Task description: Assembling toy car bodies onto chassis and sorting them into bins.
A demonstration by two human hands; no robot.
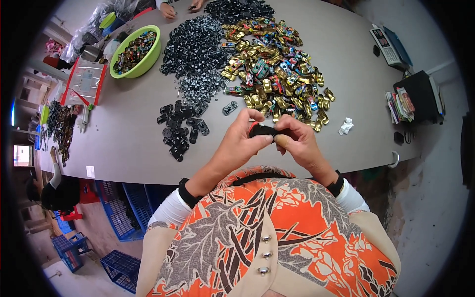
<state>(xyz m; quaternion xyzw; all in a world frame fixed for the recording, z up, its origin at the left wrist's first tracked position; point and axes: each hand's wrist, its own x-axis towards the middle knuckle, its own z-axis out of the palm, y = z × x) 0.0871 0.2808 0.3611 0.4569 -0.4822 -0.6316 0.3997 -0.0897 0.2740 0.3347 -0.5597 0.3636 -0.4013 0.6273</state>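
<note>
Close to the table's front edge, my left hand and my right hand meet around a small toy car with its black side showing and a bit of red at its left end. Thumb and fingers of each hand pinch it, and they hide part of it. A finger or thumb of my right hand has a tan wrap on it. Just beyond lies a single black car base. To the left is a loose heap of black car bases. Gold and coloured toy car bodies spread out past my hands.
Small black wheel parts form a large pile behind the bases. A green basin of toy cars stands at the left. Crumpled white tissue, a black box and a keypad device are right. Another person's hands are across the table.
</note>
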